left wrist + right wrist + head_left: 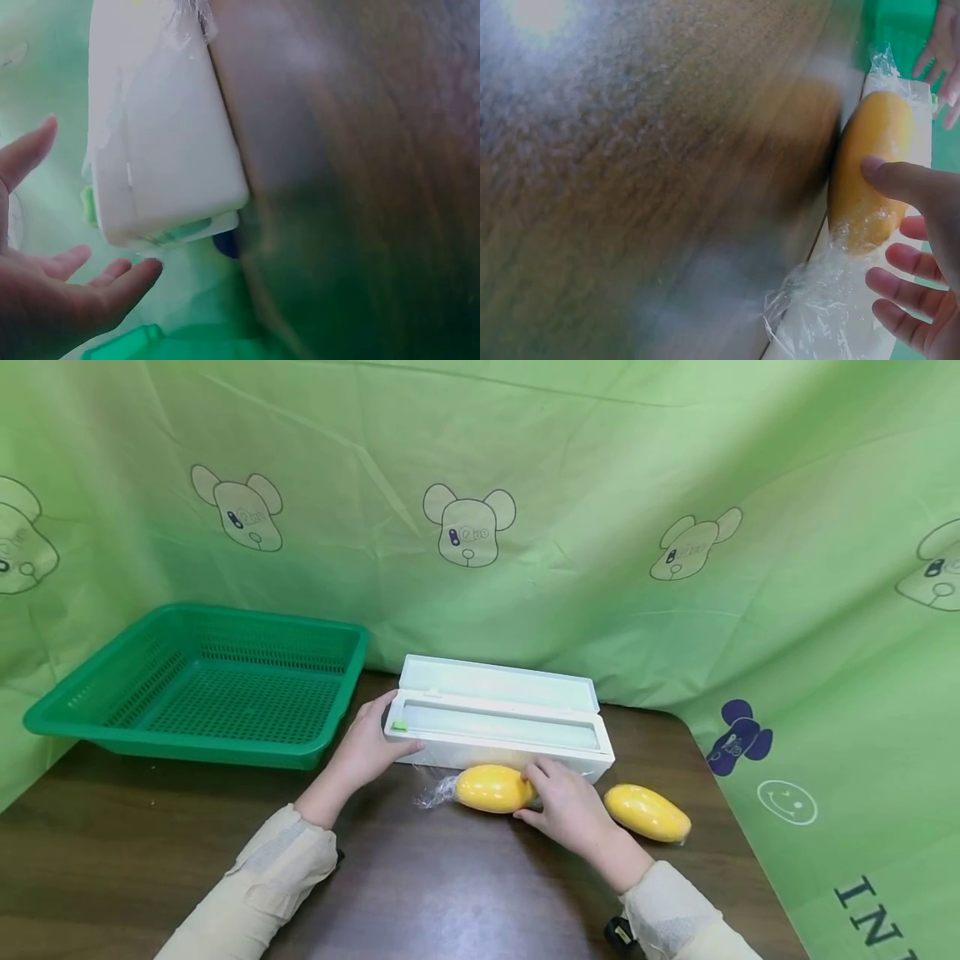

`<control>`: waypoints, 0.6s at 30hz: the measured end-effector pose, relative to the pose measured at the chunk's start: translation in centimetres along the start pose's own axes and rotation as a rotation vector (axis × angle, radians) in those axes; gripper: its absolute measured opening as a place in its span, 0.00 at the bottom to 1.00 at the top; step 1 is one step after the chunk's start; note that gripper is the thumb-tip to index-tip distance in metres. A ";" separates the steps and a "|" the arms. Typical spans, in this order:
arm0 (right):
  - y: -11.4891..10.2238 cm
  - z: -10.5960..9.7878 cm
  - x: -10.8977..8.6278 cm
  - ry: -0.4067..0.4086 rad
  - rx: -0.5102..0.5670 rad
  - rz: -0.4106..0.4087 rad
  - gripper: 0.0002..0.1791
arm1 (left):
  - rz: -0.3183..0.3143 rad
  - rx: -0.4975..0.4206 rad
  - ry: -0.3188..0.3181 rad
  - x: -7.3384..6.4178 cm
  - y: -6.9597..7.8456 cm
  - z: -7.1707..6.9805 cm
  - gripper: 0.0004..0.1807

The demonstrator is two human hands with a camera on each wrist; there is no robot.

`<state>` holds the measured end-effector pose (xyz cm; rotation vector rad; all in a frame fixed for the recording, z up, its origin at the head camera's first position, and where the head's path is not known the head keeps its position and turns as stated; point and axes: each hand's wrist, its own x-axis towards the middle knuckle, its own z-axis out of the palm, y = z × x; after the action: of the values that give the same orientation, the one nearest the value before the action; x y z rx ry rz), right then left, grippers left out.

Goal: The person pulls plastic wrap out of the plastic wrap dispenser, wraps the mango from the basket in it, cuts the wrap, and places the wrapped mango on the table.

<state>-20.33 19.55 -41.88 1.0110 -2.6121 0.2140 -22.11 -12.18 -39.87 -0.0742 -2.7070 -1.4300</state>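
A smooth yellow oval fruit (491, 789), mango-like in shape, lies before a long white cling film dispenser (450, 750). Clear film (814, 307) wraps the fruit and trails loosely from both ends. My right hand (566, 806) holds its right end between thumb and index finger, the other fingers spread. The left hand (367, 745) is at the dispenser's left end, fingers extended and thumb toward the front corner; the left wrist view shows these fingers spread beside the white casing (172, 142). The dispenser's lid (498, 683) is raised, with a green slider (400, 725) at the left.
A second film-wrapped yellow fruit (647, 812) rests on the brown table (450, 893), right of the right hand. To the left stands a green perforated basket (315, 752) with a raised rim. Behind everything hangs a green printed curtain (570, 560), close to the dispenser's lid.
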 end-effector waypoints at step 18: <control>-0.4 -1.7 0.2 -0.046 -0.006 -0.030 0.20 | -0.073 -0.146 -0.083 1.5 -1.3 0.3 0.56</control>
<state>-19.78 19.58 -40.18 1.0638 -2.6354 0.1771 -23.77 -12.63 -40.95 -0.0445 -2.6917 -1.6803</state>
